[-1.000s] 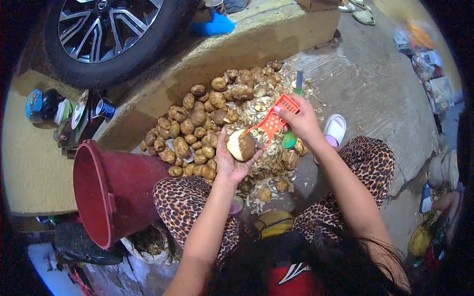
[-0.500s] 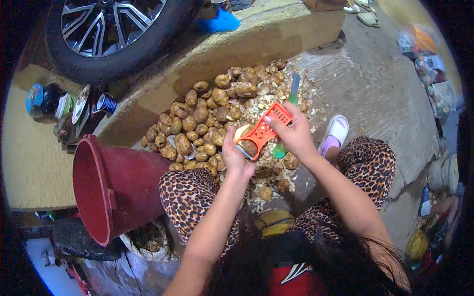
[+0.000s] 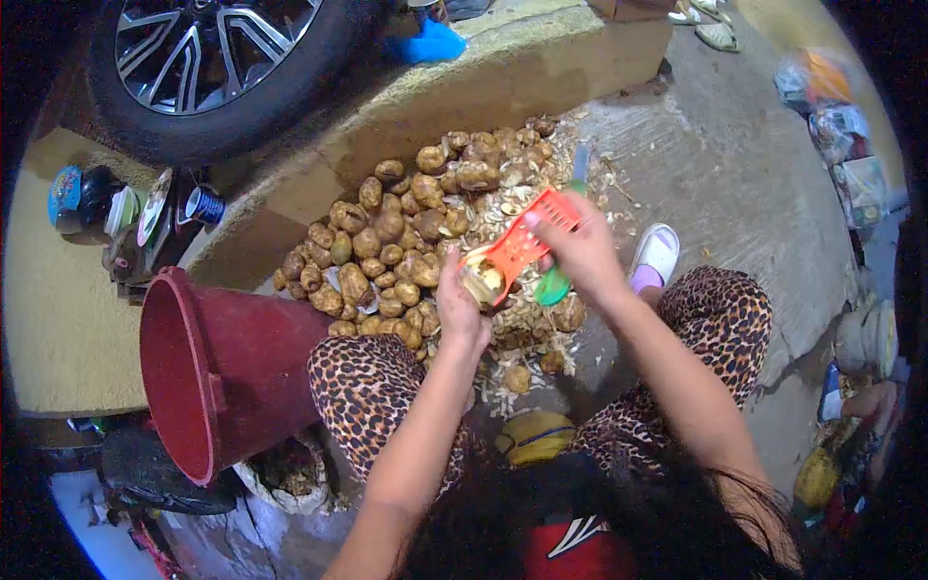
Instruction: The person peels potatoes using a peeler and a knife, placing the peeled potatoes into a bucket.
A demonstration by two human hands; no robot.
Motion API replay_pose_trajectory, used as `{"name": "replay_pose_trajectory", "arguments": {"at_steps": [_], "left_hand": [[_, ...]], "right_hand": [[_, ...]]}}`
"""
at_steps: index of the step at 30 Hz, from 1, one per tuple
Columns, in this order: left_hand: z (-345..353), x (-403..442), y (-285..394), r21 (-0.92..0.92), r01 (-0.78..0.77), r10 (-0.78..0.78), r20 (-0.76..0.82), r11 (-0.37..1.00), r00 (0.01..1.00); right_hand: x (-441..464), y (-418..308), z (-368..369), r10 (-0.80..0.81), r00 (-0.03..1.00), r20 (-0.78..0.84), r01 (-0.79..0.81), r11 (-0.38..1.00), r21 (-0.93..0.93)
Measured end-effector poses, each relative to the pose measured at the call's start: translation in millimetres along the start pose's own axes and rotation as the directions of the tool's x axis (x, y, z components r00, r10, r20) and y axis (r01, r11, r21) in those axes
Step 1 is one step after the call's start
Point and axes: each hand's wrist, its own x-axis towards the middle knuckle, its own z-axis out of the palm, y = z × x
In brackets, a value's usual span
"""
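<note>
The left hand (image 3: 460,307) cups a partly peeled potato (image 3: 489,276) while the right hand (image 3: 585,249) holds an orange peeler (image 3: 530,240) against it; a green-handled knife (image 3: 554,287) shows behind, gripped or not I cannot tell. Beyond, unpeeled potatoes (image 3: 387,228) and peelings (image 3: 495,208) lie along the floor's (image 3: 735,193) edge by the concrete ledge (image 3: 541,72); a red bucket (image 3: 256,362) is beside the left knee (image 3: 360,391)

The potato (image 3: 489,277) now shows pale flesh through the orange peeler (image 3: 523,240).
</note>
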Motion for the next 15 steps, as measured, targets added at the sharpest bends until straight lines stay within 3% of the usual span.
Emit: {"name": "replay_pose_trajectory", "arguments": {"at_steps": [1,2,5,8,11,14,15], "left_hand": [[3,-2,1,-0.061,-0.014,0.013,-0.024,0.998,1.000],[4,-8,4,0.014,-0.018,0.018,0.045,1.000,0.999],[-15,-3,3,0.157,0.060,-0.086,0.164,0.986,0.983],[-6,-6,6,0.190,0.007,-0.027,0.106,0.982,0.994],[-7,-2,4,0.151,0.033,-0.052,0.124,0.988,0.991],[-3,-7,5,0.130,0.080,-0.099,0.150,0.988,0.984],[-5,-6,5,0.130,0.078,-0.098,0.158,0.988,0.983]], "right_hand": [[-3,5,3,0.011,0.999,0.034,-0.011,1.000,-0.015],[-4,10,4,0.019,0.998,0.068,-0.017,0.999,-0.031],[23,19,-30,-0.207,0.962,-0.178,0.160,0.955,-0.248],[34,9,-46,-0.059,0.964,-0.259,0.059,0.998,-0.006],[7,10,-8,-0.015,0.999,-0.039,0.016,1.000,0.006],[8,26,-5,-0.001,1.000,0.000,0.001,0.999,0.034],[12,22,-11,-0.060,0.994,-0.087,0.054,0.997,-0.063]]}}
